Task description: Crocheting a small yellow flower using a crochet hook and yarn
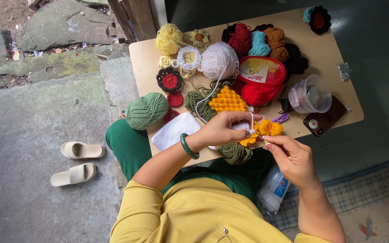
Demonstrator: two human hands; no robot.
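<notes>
Yarn balls (219,60) and a red-lidded tub (262,70) crowd the worktop (327,56), leaving bare room only along its right edge.

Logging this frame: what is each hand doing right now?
Left hand: closed on the yellow crochet piece and white yarn.
Right hand: closed, pinching a crochet hook.

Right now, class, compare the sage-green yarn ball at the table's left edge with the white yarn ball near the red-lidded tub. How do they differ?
The sage-green yarn ball overhangs the table edge; the white yarn ball sits well in from it. The white ball trails a strand toward the left hand; no strand shows leaving the green ball. They differ in colour. Both are rounded and similar in size.
</notes>
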